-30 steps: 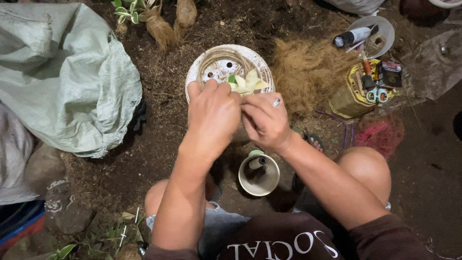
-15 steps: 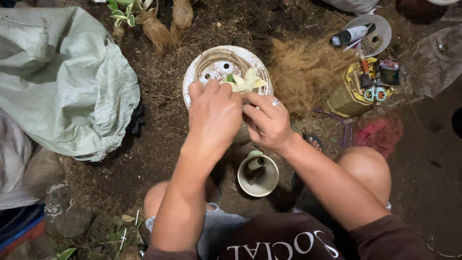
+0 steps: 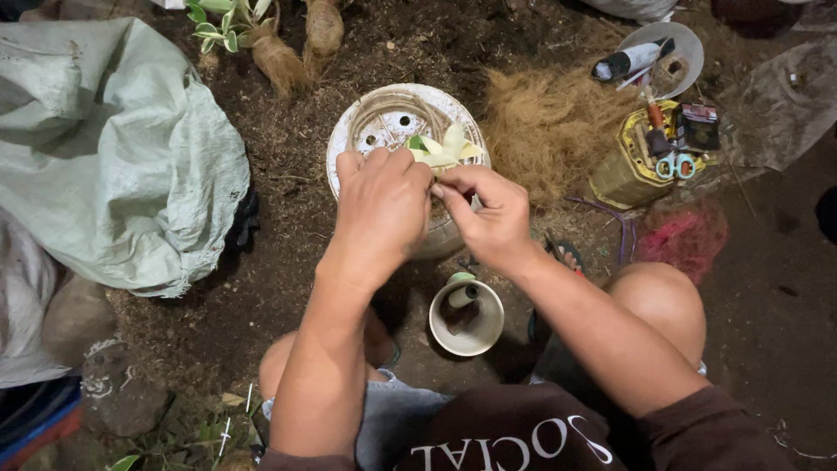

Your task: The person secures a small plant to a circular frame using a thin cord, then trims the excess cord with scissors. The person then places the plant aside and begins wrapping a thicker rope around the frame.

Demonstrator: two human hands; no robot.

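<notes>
My left hand [image 3: 381, 212] and my right hand [image 3: 490, 218] are together over the near edge of an upturned white round container [image 3: 366, 131] with holes and a coil of twine on it. Both grip a small plant [image 3: 445, 146] with pale green and cream leaves, which sticks up between my fingers. My left fingers curl around its base, which is hidden. My right thumb and fingers pinch beside it. What lies under my palms cannot be seen.
A small cup [image 3: 466, 318] stands on the soil between my knees. A heap of brown coconut fibre [image 3: 554, 131] lies right of the container. A yellow tin [image 3: 641, 157] with scissors and tools stands further right. A pale green sack [image 3: 113, 148] lies left.
My hands have stayed together on the plant. The right fingers have shifted slightly at its base.
</notes>
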